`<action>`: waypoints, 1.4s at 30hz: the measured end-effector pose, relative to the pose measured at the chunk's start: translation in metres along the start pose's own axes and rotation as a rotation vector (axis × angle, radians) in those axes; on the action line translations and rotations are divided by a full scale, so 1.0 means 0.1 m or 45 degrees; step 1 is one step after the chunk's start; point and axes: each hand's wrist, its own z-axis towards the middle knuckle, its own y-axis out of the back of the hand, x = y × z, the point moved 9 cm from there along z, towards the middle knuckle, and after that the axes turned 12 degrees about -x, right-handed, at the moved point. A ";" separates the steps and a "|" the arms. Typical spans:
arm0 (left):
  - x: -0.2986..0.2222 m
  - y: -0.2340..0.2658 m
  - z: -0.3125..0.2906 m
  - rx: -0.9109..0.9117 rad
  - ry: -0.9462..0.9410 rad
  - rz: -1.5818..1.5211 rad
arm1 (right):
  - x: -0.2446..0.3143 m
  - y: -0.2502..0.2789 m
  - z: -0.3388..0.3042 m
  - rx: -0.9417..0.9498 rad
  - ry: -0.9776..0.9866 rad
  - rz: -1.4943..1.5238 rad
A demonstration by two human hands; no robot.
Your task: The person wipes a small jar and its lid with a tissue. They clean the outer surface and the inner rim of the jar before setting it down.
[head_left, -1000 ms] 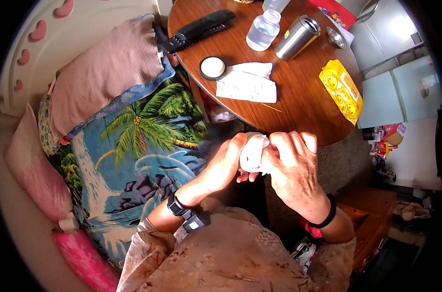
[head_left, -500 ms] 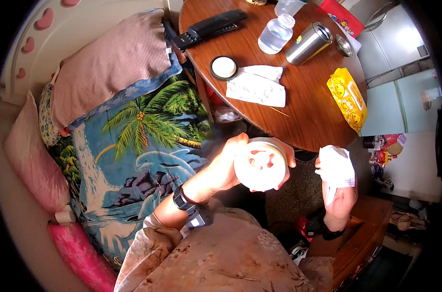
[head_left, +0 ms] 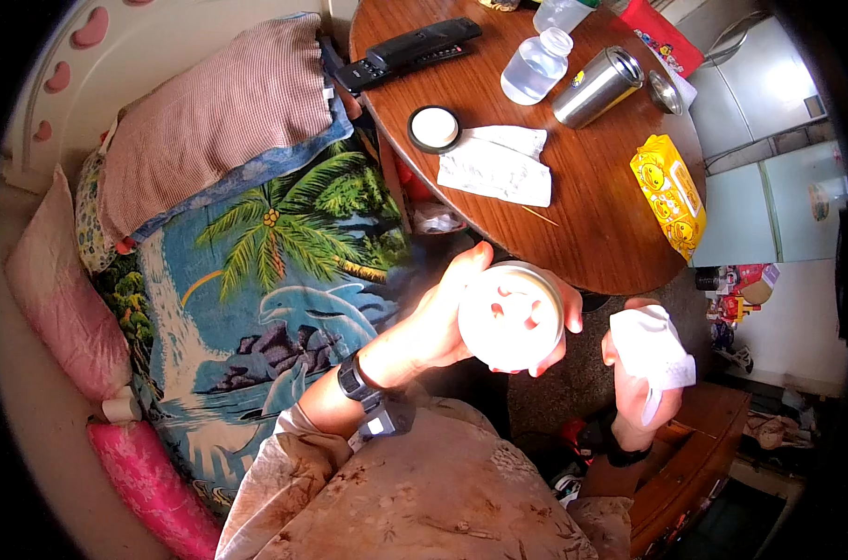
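1-handed hold now, slotted face showing

So 1 second ago 2 hands were on the round white piece (head_left: 511, 322). Now just the left hand (head_left: 440, 322) has it, fingers wrapped round its side, near the wooden table (head_left: 597, 229). The right hand (head_left: 633, 394) is well apart, gripping a crumpled white tissue (head_left: 644, 338), some fingers hidden. Nothing's covering that face anymore.

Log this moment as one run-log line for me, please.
left hand: holding round white piece | right hand: holding white tissue | hands: apart | table: bottle, flask, yellow pack
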 end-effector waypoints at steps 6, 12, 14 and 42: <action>-0.05 0.10 0.04 -0.069 -0.229 0.250 | 0.02 0.13 -0.07 -0.150 0.101 0.098; -0.07 0.22 0.00 -0.299 -0.178 0.394 | 0.36 -0.31 0.03 -0.310 0.041 0.095; -0.05 0.27 -0.01 -0.312 -0.156 0.383 | 0.35 -0.29 0.06 -0.349 0.121 0.101; -0.38 0.24 -0.06 -0.500 -0.702 1.003 | 0.41 -1.23 0.23 0.437 0.934 -1.491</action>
